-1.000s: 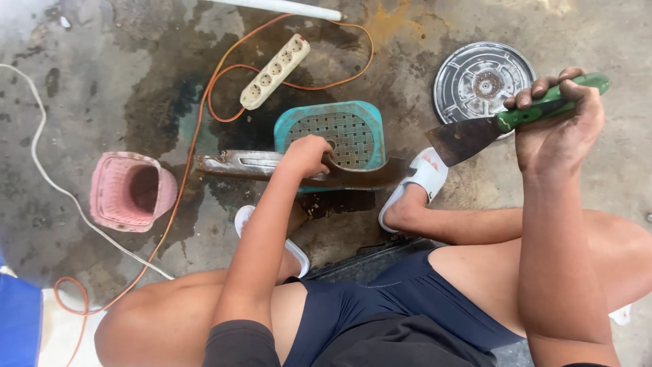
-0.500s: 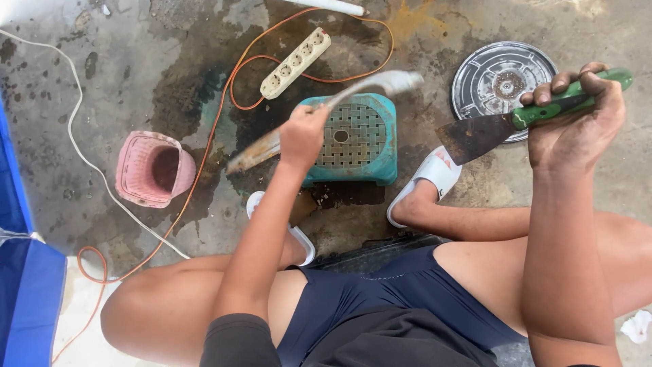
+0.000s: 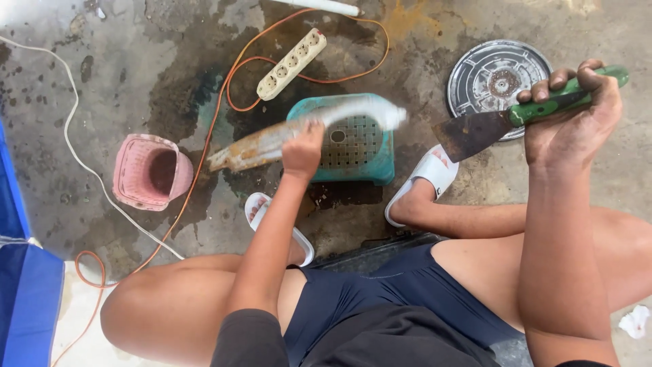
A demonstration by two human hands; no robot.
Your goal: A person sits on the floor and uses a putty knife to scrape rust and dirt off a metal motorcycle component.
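Observation:
My left hand (image 3: 303,151) grips the middle of a long curved blade (image 3: 252,151), rusty at its left end and pale at its right end. It holds the blade tilted in the air above a teal plastic stool (image 3: 354,146). My right hand (image 3: 574,122) is raised at the right, closed on the green handle of a scraper with a dark, rusty blade (image 3: 475,132) that points left. The two hands are apart.
On the stained concrete floor lie a pink basket (image 3: 146,171), a white power strip (image 3: 291,63), an orange cable (image 3: 216,119), a white cable (image 3: 71,139) and a round metal disc (image 3: 499,78). A blue object (image 3: 27,299) stands at the left edge. My feet wear white sandals (image 3: 431,173).
My left hand has lifted the long blade off the stool and swung its right end upward. My right hand keeps the scraper raised in about the same place.

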